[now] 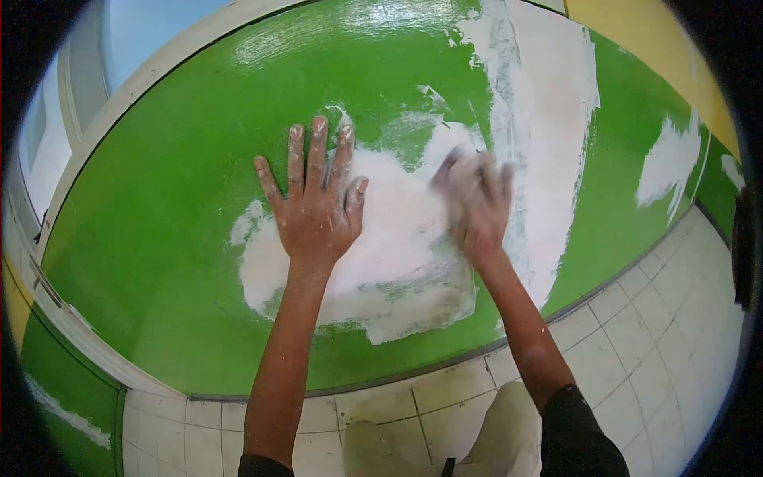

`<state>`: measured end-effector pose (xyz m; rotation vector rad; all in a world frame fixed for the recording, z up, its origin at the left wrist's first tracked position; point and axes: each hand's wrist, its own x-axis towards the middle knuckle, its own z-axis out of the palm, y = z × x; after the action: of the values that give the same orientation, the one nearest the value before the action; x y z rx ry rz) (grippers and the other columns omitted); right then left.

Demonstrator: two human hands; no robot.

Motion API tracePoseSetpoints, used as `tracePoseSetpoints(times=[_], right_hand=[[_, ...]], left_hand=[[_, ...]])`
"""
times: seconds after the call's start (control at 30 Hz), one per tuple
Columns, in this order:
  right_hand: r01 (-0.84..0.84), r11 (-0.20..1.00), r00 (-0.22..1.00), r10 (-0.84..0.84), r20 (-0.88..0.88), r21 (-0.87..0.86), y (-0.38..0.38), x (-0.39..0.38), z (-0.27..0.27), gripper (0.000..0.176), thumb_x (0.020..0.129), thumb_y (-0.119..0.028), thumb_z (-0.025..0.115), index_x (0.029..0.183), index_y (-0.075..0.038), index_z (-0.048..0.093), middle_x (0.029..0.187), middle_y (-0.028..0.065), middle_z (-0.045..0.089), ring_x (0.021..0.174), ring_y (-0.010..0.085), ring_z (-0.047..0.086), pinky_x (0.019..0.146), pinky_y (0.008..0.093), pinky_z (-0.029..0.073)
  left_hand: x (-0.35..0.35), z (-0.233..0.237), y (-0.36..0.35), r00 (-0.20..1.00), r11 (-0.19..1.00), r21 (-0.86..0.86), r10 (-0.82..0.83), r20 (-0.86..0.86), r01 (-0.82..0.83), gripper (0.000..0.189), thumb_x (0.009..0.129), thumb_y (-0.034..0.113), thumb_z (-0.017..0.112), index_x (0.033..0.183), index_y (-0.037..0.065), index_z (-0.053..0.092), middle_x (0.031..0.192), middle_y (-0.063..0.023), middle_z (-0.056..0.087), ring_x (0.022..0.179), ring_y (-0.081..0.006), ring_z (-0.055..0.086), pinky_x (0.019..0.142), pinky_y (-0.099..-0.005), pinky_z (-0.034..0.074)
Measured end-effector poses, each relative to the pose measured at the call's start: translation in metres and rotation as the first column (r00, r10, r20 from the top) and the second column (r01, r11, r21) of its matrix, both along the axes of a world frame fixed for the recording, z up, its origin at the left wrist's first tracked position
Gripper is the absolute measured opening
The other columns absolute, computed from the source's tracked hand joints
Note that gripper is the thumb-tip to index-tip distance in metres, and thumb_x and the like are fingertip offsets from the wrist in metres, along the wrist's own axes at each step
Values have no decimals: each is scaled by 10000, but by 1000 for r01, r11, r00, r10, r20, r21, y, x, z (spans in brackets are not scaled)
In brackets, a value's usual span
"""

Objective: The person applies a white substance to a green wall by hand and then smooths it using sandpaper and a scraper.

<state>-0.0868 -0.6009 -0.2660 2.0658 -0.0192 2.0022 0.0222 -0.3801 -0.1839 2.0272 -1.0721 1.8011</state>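
My left hand [315,199] lies flat against the green wall [191,183], fingers spread and dusted with white. Its palm edge reaches the left side of a broad patch of white filler [389,226]. Over the upper right of that patch is my right hand [481,199], smeared by motion and coated in white dust. A small dark piece [447,168], perhaps sandpaper, shows at its left side against the wall; blur hides its exact shape. The fingers appear closed over it.
A tall white filler strip [548,151] runs down the wall to the right, with a smaller white patch [670,163] beyond. A pale frame [151,71] borders the left. Below, the tiled floor [453,405] meets the wall near my legs [505,429].
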Motion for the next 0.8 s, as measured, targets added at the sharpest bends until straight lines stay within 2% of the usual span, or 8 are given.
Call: tracePoseSetpoints(times=[0.13,0.2,0.27,0.33,0.47,0.6,0.67,0.8], right_hand=[[-226,935,956,159,246,273,40,18,23,414,900,-37,465,1289,-50,609,1319,139,592,1371,403,391,1146,599,155],[-178,967,975,149,165,182,33,23,-13,378,924,-119,503,1281,-93,623,1338,110,583,1369,376,406,1151,599,158],[-162,982,963,136,-234,-94,9,4,-32,444,790,-64,661,1228,-135,640,1394,44,549,1393,332,384,1138,652,161],[-36,999,994,34,-106,-15,-10,0,-11,400,793,-68,647,1187,-135,664,1368,36,568,1392,314,390,1142,647,164],[-249,938,940,174,294,241,30,20,37,429,879,-43,554,1305,-76,592,1346,116,585,1369,369,408,1166,563,112],[-110,986,971,80,-226,-123,24,9,-19,489,851,-60,594,1319,-200,589,1386,51,551,1415,303,347,1169,620,124],[-81,969,996,67,-66,-234,-17,3,-12,447,877,-99,581,1308,-217,598,1426,20,519,1410,288,360,1182,601,112],[-127,963,967,66,248,238,-9,-7,34,430,888,-76,574,1315,-122,592,1391,89,552,1402,327,373,1151,601,156]], left_hand=[[-2,-1,-3,1000,1000,0,6,-2,-6,583,931,442,507,1481,291,387,1586,-9,268,1473,-255,209,1177,-605,40],[-2,0,-1,1000,1000,-4,14,-6,-14,579,932,443,503,1480,293,390,1586,-7,269,1473,-255,208,1177,-605,44],[-2,0,-1,1000,1000,-3,10,3,-10,579,933,444,501,1480,290,391,1585,-8,271,1473,-256,210,1176,-605,46],[-1,1,1,1000,1000,-5,9,10,-8,579,933,445,499,1480,287,391,1585,-9,273,1473,-256,211,1175,-606,49],[-5,2,-2,1000,1000,-4,16,-8,-17,575,938,449,495,1479,284,393,1582,-11,279,1470,-255,219,1177,-603,48],[-2,1,-1,1000,1000,-12,5,10,-5,575,941,458,489,1480,281,392,1581,-10,279,1470,-251,219,1178,-601,47],[-3,1,-1,1000,1000,-15,8,4,-8,574,942,456,489,1480,279,393,1582,-11,278,1470,-251,218,1177,-602,47],[-4,0,-1,1000,1000,-8,18,4,-18,571,941,451,494,1477,277,398,1583,-6,274,1471,-247,217,1178,-602,46]])
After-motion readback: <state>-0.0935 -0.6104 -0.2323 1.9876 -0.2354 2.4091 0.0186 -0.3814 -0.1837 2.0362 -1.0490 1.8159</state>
